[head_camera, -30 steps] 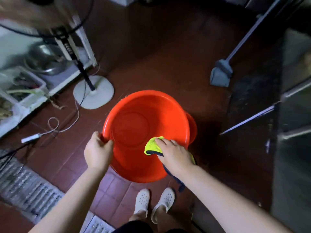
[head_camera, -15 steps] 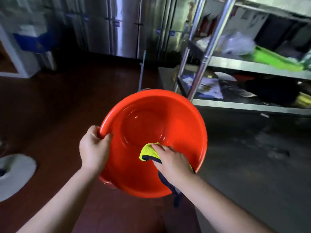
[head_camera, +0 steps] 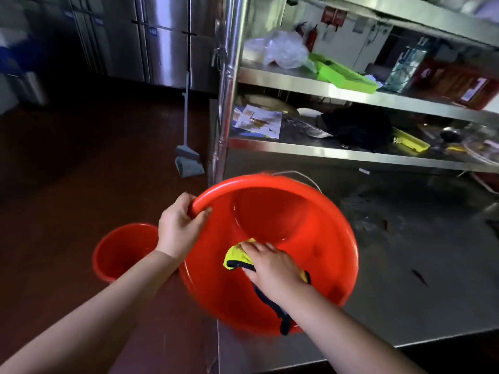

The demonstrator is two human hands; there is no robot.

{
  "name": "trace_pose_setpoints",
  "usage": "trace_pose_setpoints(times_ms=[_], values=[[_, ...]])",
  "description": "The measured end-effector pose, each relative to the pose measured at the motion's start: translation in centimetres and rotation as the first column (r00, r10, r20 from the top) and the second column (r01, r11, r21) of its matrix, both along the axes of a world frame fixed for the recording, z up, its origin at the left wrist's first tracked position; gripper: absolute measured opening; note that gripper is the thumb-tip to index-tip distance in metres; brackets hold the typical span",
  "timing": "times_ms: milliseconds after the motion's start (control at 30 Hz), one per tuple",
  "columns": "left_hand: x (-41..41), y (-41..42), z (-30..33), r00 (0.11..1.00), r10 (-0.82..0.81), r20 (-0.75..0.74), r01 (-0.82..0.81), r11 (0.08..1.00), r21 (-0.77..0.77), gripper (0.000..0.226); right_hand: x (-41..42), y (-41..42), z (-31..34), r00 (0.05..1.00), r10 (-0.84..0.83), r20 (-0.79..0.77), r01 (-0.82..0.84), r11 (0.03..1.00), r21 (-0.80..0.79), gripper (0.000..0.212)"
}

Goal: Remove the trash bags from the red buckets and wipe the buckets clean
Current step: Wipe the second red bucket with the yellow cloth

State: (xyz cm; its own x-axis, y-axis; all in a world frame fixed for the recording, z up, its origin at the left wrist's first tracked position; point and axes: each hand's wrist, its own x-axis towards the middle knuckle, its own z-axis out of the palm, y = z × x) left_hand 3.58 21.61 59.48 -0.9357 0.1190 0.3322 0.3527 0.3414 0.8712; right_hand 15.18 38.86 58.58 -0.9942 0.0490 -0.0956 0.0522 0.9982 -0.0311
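Observation:
A wide red basin (head_camera: 318, 238) is tilted toward me above the steel table's corner. My left hand (head_camera: 179, 225) grips its left rim, thumb inside. Inside the basin my right hand (head_camera: 272, 265) presses a yellow cloth with dark trim (head_camera: 237, 256) against the near wall, fingers fairly flat on it. The cloth's dark edge hangs over the near rim. A second red bucket (head_camera: 121, 252) stands on the floor at lower left, partly hidden by my left forearm. No trash bag shows in either.
A steel table (head_camera: 405, 279) lies under the basin to the right, with steel shelves (head_camera: 351, 155) above holding a green tray (head_camera: 343, 74), a plastic bag, papers and dark cloth. A grey dustpan (head_camera: 187, 160) leans by the shelf post. Steel cabinets (head_camera: 162, 41) stand behind.
The view swung up and right from the floor to the shelves and table. The basin came up over the table's corner. Both hands kept their hold; the second bucket has come into view.

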Motion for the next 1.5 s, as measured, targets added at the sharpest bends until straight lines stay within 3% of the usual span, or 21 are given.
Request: trace_pose_setpoints(times_ms=[100,200,300,467,600,700,800,900,1100,1333,1500], values=[[1.6,1.3,-1.1,1.0,0.009,-0.021,-0.009,1.0,-0.025,0.018,1.7,1.8,-4.9,0.986,-0.011,0.163,0.02,0.999,-0.05,0.047],[2.4,1.7,-2.2,1.0,-0.026,-0.01,0.025,0.996,-0.09,0.02,3.7,2.6,-9.5,0.959,-0.023,0.283,0.032,0.999,-0.025,0.055],[2.9,1.1,-3.7,0.998,-0.055,0.028,0.059,0.982,-0.18,0.02,4.9,2.6,-12.3,0.959,-0.045,0.281,0.037,0.999,0.032,0.062],[3.7,-0.7,-8.0,0.969,-0.013,0.246,0.047,0.99,-0.133,0.03,3.9,1.3,-12.7,0.958,-0.125,0.258,0.115,0.992,0.051,0.066],[5.9,-1.2,-13.9,0.818,-0.078,0.57,0.146,0.987,-0.074,0.03,2.8,0.0,-13.2,0.929,-0.207,0.307,0.198,0.978,0.06,0.071],[7.2,-0.8,-16.9,0.662,-0.252,0.706,0.123,0.965,0.23,0.018,2.3,-1.0,-14.3,0.923,-0.23,0.308,0.209,0.973,0.101,0.072],[7.2,-0.9,-18.8,0.644,-0.34,0.685,0.082,0.921,0.381,0.024,2.3,-3.0,-15.8,0.94,-0.21,0.269,0.193,0.977,0.089,0.074],[6.9,-1.9,-19.9,0.673,-0.384,0.632,0.14,0.905,0.401,0.031,3.7,-6.4,-17.2,0.962,-0.154,0.226,0.148,0.988,0.044,0.075],[7.0,-3.7,-20.1,0.724,-0.432,0.539,0.289,0.898,0.331,0.029,3.3,-7.2,-17.1,0.958,-0.213,0.192,0.22,0.975,-0.013,0.064],[2.9,-5.0,-18.8,0.797,-0.386,0.464,0.34,0.923,0.183,0.014,-4.8,-4.5,-18.1,0.967,-0.237,0.088,0.234,0.971,0.051,0.063],[-2.0,-6.2,-16.5,0.804,-0.43,0.41,0.466,0.885,0.014,0.024,-10.9,0.0,-18.8,0.946,-0.314,0.088,0.314,0.949,0.009,0.061]])
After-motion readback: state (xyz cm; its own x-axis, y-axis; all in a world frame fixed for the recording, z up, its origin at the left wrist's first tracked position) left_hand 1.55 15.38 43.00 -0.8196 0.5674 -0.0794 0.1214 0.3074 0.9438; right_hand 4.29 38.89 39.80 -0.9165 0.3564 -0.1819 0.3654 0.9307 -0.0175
